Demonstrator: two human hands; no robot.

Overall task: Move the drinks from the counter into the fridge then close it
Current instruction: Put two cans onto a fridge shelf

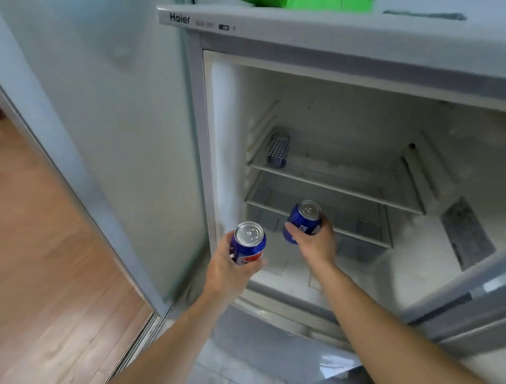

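A white fridge [328, 41] fills the upper right of the frame, its compartment open and the brand name printed on the top strip at upper centre. The inside walls are white and look frosted or hazy. Two wire shelves cross the middle of the compartment: the upper shelf [336, 175] carries a small perforated blue-and-white container [278, 152] at its left end, and the lower shelf [356, 222] sits just beneath it. A dark panel [465, 233] lies on the right inner wall. Something bright green [315, 3] rests on top of the fridge at the upper edge of the frame.

The left hand [230, 268], low centre-left, is wrapped around a blue can [247, 244] held upright just in front of the left door frame, silver lid up. The right hand [315, 241], at centre, grips a second blue can [302, 220] tilted slightly, held inside the opening in front of the lower shelf.

The fridge door [451, 309] shows at the lower right. A pale wall panel [109, 123] runs down the left side, with a wooden floor [41, 260] at lower left and grey tiles [246, 356] under the arms.
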